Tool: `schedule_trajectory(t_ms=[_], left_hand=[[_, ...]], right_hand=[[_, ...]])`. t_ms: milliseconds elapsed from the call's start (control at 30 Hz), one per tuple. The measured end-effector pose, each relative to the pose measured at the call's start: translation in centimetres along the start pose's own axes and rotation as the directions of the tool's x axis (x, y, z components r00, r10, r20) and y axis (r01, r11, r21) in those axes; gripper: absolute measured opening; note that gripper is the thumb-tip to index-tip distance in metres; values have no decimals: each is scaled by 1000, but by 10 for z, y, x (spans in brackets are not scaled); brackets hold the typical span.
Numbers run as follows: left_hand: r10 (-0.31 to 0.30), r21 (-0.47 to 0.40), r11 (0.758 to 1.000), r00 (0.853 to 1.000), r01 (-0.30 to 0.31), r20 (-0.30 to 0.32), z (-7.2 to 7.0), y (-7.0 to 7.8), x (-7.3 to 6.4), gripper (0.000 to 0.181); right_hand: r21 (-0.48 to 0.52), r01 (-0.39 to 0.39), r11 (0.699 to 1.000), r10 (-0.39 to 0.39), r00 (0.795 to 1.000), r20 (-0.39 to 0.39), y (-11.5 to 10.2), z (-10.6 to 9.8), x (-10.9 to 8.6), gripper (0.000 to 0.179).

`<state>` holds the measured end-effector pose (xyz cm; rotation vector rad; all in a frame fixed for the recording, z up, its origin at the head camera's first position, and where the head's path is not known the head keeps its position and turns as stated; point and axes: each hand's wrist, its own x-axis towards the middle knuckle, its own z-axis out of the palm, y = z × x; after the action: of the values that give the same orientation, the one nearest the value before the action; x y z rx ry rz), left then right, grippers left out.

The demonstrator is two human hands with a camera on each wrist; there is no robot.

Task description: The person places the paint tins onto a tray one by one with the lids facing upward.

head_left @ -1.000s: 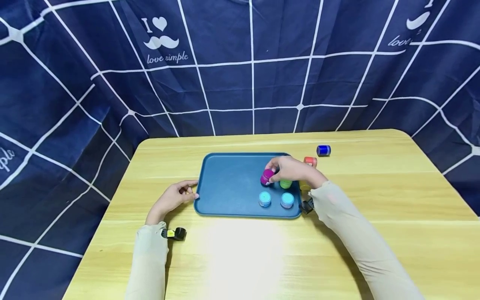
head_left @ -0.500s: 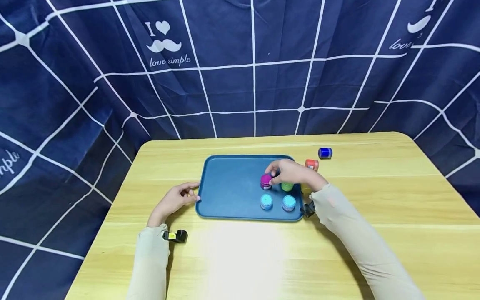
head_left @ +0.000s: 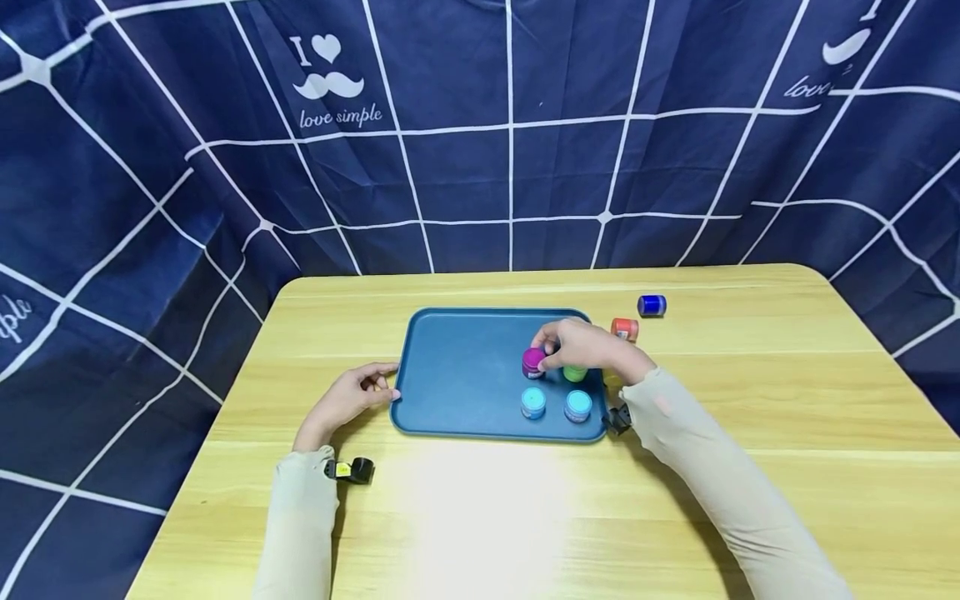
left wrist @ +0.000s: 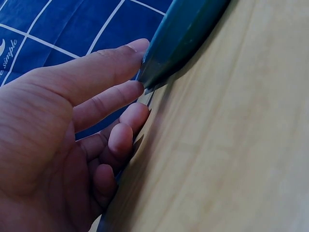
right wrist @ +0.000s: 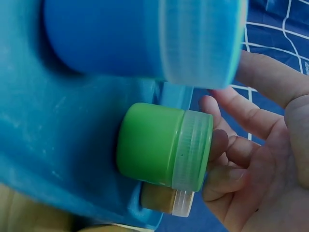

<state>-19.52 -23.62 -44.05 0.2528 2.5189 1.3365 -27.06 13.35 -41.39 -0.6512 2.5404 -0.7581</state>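
Observation:
My right hand (head_left: 573, 343) pinches a small purple paint jar (head_left: 533, 363) that stands upright on the blue tray (head_left: 465, 358). Under that hand sits a green jar (right wrist: 152, 145), partly covered in the head view. Two light-blue jars, a left one (head_left: 533, 403) and a right one (head_left: 577, 406), stand nearer the tray's front rim; a blue jar (right wrist: 116, 36) looms close in the right wrist view, where the purple one is hidden. At the tray's left edge, my left hand (head_left: 348, 403) touches the outer rim with thumb and forefinger, its other fingers loosely bent.
Behind my right wrist, a red jar (head_left: 624, 329) and a dark-blue jar (head_left: 652, 306) lie on their sides on the wooden table (head_left: 750, 375). An orange-yellow jar (right wrist: 159, 197) shows beyond the green one. A navy curtain (head_left: 465, 167) hangs behind the table.
The purple jar, tilted in my right hand one second ago, now stands upright on the tray with the fingers still on it. My left hand stays at the rim; the head view shifts slightly.

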Motion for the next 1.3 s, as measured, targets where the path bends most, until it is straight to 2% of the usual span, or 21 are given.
schedule_trajectory(t_ms=[100, 233, 300, 400, 567, 767, 900, 1133, 1300], left_hand=[[0, 10, 1000, 1000, 0, -3, 0, -5, 2, 51], [-4, 12, 1000, 1000, 4, -13, 2, -22, 8, 53], [-12, 5, 1000, 1000, 12, -19, 4, -31, 12, 54], [-3, 2, 1000, 1000, 3, -21, 4, -37, 14, 55], [-9, -12, 1000, 1000, 8, -22, 2, -37, 14, 56], [-15, -18, 1000, 1000, 15, -19, 2, -37, 14, 56], [-17, -24, 1000, 1000, 16, -24, 3, -37, 15, 55], [12, -10, 1000, 1000, -12, -17, 1, -36, 17, 57], [5, -15, 1000, 1000, -5, -10, 2, -36, 17, 57]], right_hand=[[-14, 2, 1000, -2, 1000, 7, 1, -1, -2, 33], [-12, 6, 1000, -6, 1000, 0, 3, -5, -5, 42], [-6, 11, 1000, -11, 1000, -7, 4, -8, -8, 42], [-7, 28, 1000, -28, 999, -16, 6, -13, -14, 43], [-19, 54, 998, -54, 997, -55, 10, -24, -28, 42], [-2, 26, 1000, -27, 993, -112, 22, -38, -46, 38], [4, 36, 999, -35, 987, -155, 30, -45, -55, 38], [38, 28, 999, -21, 985, -169, 42, -54, -71, 40], [38, 13, 999, -6, 985, -172, 49, -52, -81, 37]])
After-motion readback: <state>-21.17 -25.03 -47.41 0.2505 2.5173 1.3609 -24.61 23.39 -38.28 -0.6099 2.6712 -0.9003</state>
